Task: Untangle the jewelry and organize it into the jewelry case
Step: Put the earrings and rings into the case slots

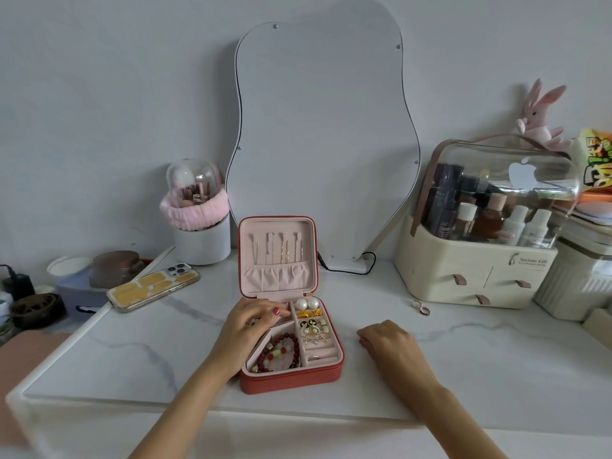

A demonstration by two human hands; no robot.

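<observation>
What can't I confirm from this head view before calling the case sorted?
- Upper-left compartment of the jewelry case: covered by the left hand; what its fingers touch is hidden.
- Right hand: fingers curl under, so the palm side is unseen.
- Ring slots: contents too small to identify.
- Small item on the table: too small to name.

jewelry case (291, 380): red shell, pink lining | bracelet (281, 351): dark red, green beads | table (463, 359): white, grey veins
</observation>
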